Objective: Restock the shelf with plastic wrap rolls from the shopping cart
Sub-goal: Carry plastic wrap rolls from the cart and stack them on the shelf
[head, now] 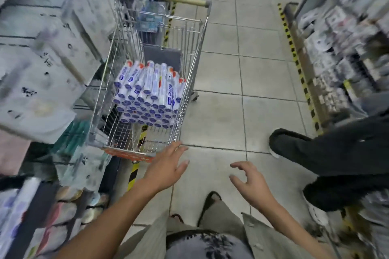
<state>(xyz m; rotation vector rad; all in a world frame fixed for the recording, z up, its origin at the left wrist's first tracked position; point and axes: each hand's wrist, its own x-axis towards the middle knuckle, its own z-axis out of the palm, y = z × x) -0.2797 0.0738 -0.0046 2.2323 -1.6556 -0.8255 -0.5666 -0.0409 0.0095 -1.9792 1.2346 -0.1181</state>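
The plastic wrap rolls [147, 94] lie stacked in a tight block in the far half of the shopping cart [193, 69], their round blue ends facing you, ahead of both your hands and well apart from them. The cart stands on the tiled floor [221, 111], just beside the blurred shelving [42, 59] on your left. Your left hand [168, 168] reaches forward with its fingers straight and spread, the fingertips [182, 149] at the cart's near right corner; whether they touch the wire cannot be told, and the hand grasps nothing. Your right hand [250, 183] hangs over the floor to the right of the cart, apart from it, fingers loosely curled, empty.
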